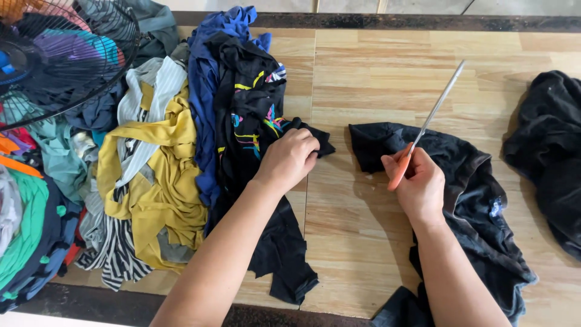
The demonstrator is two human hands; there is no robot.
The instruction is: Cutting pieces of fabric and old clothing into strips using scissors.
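Two hands [289, 158] [420, 184] — one scissors [426, 124], one black cloth [275, 121]

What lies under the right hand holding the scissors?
Under the right hand and scissors lies dark cloth on the wooden table; whatever that cloth covers is hidden.

Surface [375, 66]: light wooden planks with a dark border at the far and near edges.
Left side: heap of mixed clothes [151, 169], yellow, striped, blue and green, lying on the planks.
Centre: black printed garment [254, 121] draped from the heap onto the wood.
Centre right: black cloth [472, 188] spread flat.
Far right: another dark garment [551, 151], apart from it.
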